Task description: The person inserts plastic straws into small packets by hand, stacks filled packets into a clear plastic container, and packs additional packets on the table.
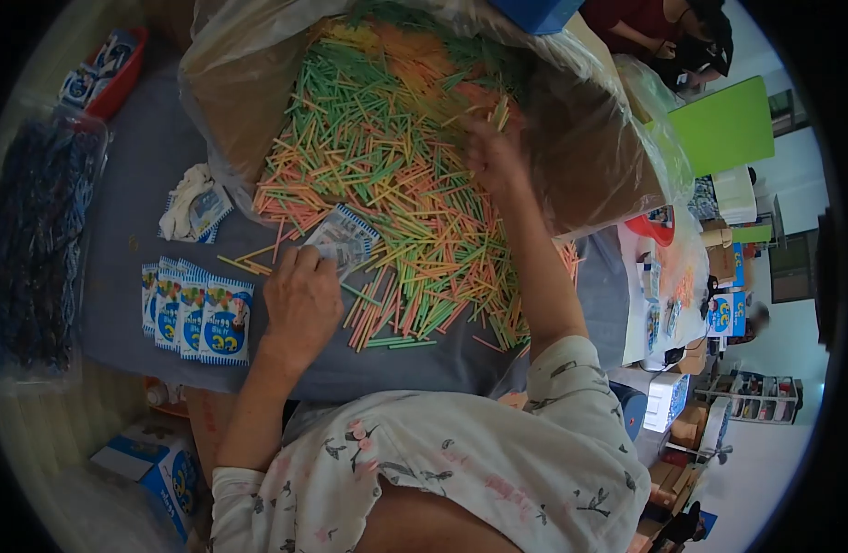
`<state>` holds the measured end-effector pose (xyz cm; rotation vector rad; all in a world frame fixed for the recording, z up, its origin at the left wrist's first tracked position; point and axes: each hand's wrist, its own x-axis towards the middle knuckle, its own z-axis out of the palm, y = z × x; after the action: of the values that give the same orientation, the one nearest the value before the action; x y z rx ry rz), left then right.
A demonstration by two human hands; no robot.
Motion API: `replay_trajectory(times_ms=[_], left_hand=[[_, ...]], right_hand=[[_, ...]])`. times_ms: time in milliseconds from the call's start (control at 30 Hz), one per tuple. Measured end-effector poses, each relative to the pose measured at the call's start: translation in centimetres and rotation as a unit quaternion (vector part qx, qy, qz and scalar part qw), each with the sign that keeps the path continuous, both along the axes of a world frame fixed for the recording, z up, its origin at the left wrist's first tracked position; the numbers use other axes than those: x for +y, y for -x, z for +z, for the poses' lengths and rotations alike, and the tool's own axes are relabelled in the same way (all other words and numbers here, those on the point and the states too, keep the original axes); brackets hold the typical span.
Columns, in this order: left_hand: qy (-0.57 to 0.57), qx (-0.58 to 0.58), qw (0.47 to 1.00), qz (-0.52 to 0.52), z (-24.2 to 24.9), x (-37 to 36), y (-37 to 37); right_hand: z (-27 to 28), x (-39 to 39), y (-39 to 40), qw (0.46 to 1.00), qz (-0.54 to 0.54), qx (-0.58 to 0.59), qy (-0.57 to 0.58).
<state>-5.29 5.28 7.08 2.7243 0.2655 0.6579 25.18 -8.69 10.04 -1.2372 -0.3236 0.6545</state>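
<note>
My left hand [304,293] is closed on a small clear and blue packet [344,240] at the near left edge of a big heap of coloured sticks [387,166]. Farther off, at the right side of the heap, my right hand [490,152] is closed around a few sticks [502,112] that point upward; its fingers are slightly blurred. Left of my left hand, several blue and white packets [223,323] lie overlapping on the grey cloth. A white crumpled cloth [186,205] rests on another packet.
A plastic-lined cardboard box [580,138] spills the sticks onto the grey table [157,147]. At the left stand a clear bin [37,240] of dark packets and a red basket [138,69]. Another person [640,28] is at the upper right, near a green board [719,129].
</note>
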Motion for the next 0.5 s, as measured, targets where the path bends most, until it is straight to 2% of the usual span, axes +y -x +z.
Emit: replay_trajectory(times_ms=[100, 167, 233, 367, 433, 467, 500], left_hand=[[-0.005, -0.036, 0.999, 0.010, 0.0, 0.0, -0.1], [-0.010, -0.057, 0.998, 0.002, -0.1, -0.2, -0.1], [-0.014, -0.071, 0.997, 0.000, -0.3, 0.0, 0.1], [-0.009, -0.039, 0.999, -0.010, -1.1, -0.1, 0.7], [0.007, -0.032, 0.999, -0.006, -0.9, -0.4, 0.9], [0.025, -0.029, 0.999, -0.008, -0.5, -0.5, 1.1], [0.043, -0.026, 0.999, -0.010, -0.1, -0.6, 1.2]], right_hand=[[0.3, 1.1, 1.6, 0.996, -0.075, -0.030, 0.020], [-0.5, 0.7, 0.8, 0.997, -0.071, -0.026, 0.022], [-0.7, 0.6, 0.3, 0.999, -0.007, 0.042, -0.021], [0.1, 0.8, 1.4, 0.994, -0.013, 0.008, -0.105], [1.0, 1.2, 3.0, 0.980, -0.081, -0.181, -0.031], [-0.1, 1.1, 2.7, 0.979, -0.083, -0.183, -0.031], [-2.1, 0.8, 2.2, 0.971, -0.034, -0.235, 0.022]])
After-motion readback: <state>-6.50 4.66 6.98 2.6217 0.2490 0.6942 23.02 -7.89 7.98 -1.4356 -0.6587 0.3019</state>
